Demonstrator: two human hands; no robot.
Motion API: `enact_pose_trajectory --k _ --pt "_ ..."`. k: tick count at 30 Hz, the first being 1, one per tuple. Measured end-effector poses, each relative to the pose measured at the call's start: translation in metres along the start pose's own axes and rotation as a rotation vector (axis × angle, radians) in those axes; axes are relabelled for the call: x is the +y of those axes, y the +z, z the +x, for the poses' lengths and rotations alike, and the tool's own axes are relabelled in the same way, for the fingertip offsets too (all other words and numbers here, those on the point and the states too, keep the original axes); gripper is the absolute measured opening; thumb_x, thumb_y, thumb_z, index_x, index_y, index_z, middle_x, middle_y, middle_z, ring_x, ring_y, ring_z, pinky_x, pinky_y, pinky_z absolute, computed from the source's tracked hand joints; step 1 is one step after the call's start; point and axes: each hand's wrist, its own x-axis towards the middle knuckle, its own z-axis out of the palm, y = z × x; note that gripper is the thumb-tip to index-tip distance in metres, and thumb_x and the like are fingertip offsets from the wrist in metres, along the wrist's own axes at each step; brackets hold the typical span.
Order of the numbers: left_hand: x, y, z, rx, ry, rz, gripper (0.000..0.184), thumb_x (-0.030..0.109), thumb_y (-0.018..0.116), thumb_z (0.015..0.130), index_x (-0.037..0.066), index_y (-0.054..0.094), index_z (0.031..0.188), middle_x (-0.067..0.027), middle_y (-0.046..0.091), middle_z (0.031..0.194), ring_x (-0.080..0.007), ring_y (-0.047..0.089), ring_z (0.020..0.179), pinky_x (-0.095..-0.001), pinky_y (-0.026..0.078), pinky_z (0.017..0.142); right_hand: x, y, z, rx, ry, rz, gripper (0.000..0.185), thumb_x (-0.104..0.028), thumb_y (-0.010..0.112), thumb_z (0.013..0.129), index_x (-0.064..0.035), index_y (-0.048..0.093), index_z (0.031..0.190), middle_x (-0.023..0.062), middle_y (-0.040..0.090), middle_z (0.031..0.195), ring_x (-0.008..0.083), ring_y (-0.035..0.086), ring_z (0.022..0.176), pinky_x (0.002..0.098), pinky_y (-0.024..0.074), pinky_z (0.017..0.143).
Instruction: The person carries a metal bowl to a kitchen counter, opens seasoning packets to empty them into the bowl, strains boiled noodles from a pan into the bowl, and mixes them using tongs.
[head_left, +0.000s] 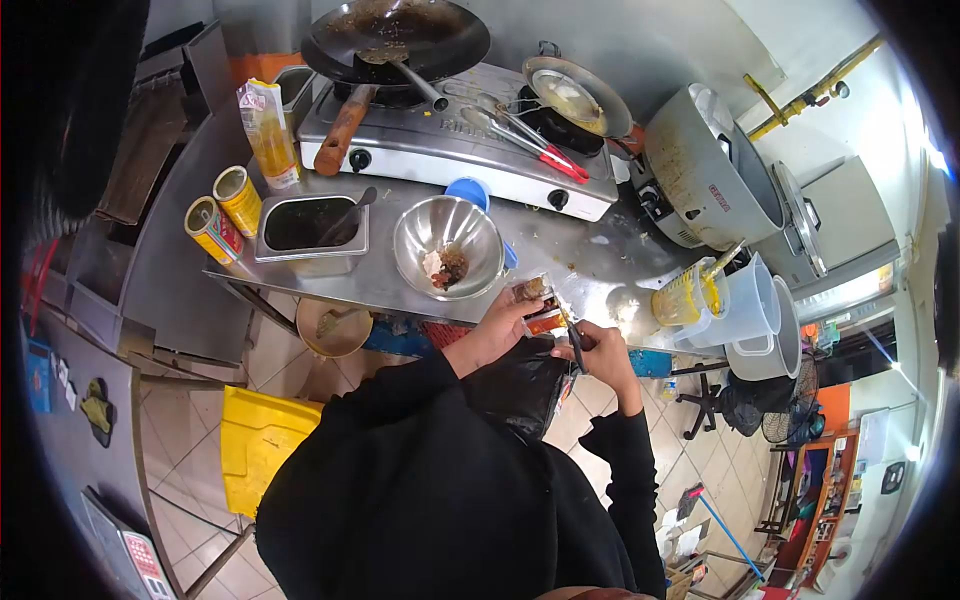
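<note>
My left hand point(497, 328) is closed around a small container with an orange-red label point(545, 322), which looks like a spice jar or packet; its exact kind is unclear. In my right hand point(606, 358) is a slim dark-handled utensil point(575, 345), its upper end against the container. I cannot make out whether it is a knife or a spoon. Just left of and beyond my hands, a steel mixing bowl point(420, 225) stands on the counter. Inside it lie a dark brown heap point(453, 266) and a smaller pale heap point(432, 265), side by side.
A steel container of dark liquid point(305, 232) with a ladle stands left, near two yellow cans point(214, 230). Behind is a gas stove point(420, 150) bearing a wok point(390, 30), red-tipped tongs point(545, 150) and a pan. Plastic jugs point(745, 305) and a large pot point(715, 170) stand right.
</note>
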Motion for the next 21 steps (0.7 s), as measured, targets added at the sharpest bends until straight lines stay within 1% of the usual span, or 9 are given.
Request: enact_pose_trajectory --k 3,8,9,11,14,17,20,21 --pt "-0.004 -0.004 -0.001 -0.012 -0.014 0.025 0.027 0.002 0.049 0.077 0.002 0.041 0.104 -0.0078 0.052 0.096 -0.0165 0.053 0.091 -0.0325 0.044 0.081 -0.007 -0.001 0.000 -0.025 -0.020 -0.027 0.046 -0.047 0.071 0.055 -0.0052 0.057 0.065 0.0026 0.040 0.040 0.0164 0.037 0.037 0.0287 0.0334 0.042" --pt "-0.006 -0.007 -0.003 -0.043 -0.043 -0.008 0.028 0.001 0.049 0.077 0.002 0.042 0.104 -0.0083 0.053 0.097 -0.0171 0.053 0.090 -0.0321 0.044 0.080 -0.003 0.004 0.000 -0.050 0.016 0.059 0.047 -0.048 0.071 0.054 -0.0050 0.058 0.069 0.0031 0.040 0.041 0.0159 0.037 0.038 0.0285 0.0333 0.042" --pt "-0.006 -0.007 -0.004 -0.052 -0.042 0.003 0.030 0.002 0.049 0.077 0.003 0.041 0.106 -0.0078 0.052 0.099 -0.0171 0.052 0.092 -0.0319 0.044 0.081 -0.001 0.005 0.000 -0.063 0.020 0.079 0.048 -0.048 0.071 0.054 -0.0051 0.058 0.070 0.0031 0.040 0.041 0.0157 0.037 0.038 0.0284 0.0333 0.043" --pt "-0.005 -0.007 -0.007 -0.072 -0.040 0.028 0.034 0.003 0.048 0.078 0.004 0.039 0.110 -0.0068 0.050 0.103 -0.0173 0.051 0.096 -0.0315 0.043 0.083 0.000 0.006 -0.001 -0.073 0.011 0.044 0.047 -0.048 0.070 0.055 -0.0055 0.059 0.071 0.0029 0.039 0.041 0.0149 0.036 0.038 0.0283 0.0326 0.042" --pt "-0.010 -0.008 -0.008 -0.086 -0.025 0.051 0.033 0.003 0.049 0.078 0.004 0.040 0.109 -0.0067 0.050 0.102 -0.0175 0.052 0.094 -0.0310 0.043 0.082 -0.004 0.007 -0.002 -0.065 -0.015 0.053 0.045 -0.047 0.070 0.057 -0.0060 0.060 0.073 0.0023 0.038 0.040 0.0141 0.034 0.039 0.0282 0.0320 0.042" --pt "-0.014 -0.012 -0.011 -0.094 -0.072 0.002 0.033 0.003 0.049 0.077 0.004 0.040 0.109 -0.0069 0.051 0.102 -0.0171 0.052 0.093 -0.0307 0.043 0.081 -0.006 0.009 0.000 -0.076 -0.019 0.088 0.043 -0.045 0.070 0.058 -0.0060 0.061 0.076 0.0022 0.038 0.041 0.0135 0.034 0.039 0.0277 0.0321 0.042" --pt "-0.015 -0.016 -0.012 -0.024 -0.096 -0.026 0.033 0.003 0.049 0.077 0.004 0.040 0.110 -0.0071 0.051 0.102 -0.0168 0.052 0.093 -0.0307 0.043 0.081 0.001 0.011 0.003 -0.101 -0.034 0.081 0.043 -0.043 0.070 0.059 -0.0060 0.061 0.078 0.0024 0.040 0.042 0.0131 0.036 0.040 0.0270 0.0328 0.043" --pt "-0.015 -0.016 -0.012 -0.016 -0.094 -0.030 0.030 0.002 0.048 0.077 0.004 0.042 0.107 -0.0072 0.052 0.100 -0.0167 0.053 0.092 -0.0308 0.044 0.081 0.003 0.011 0.004 -0.110 -0.045 0.073 0.043 -0.043 0.070 0.059 -0.0060 0.061 0.079 0.0025 0.040 0.042 0.0129 0.036 0.040 0.0267 0.0330 0.043"
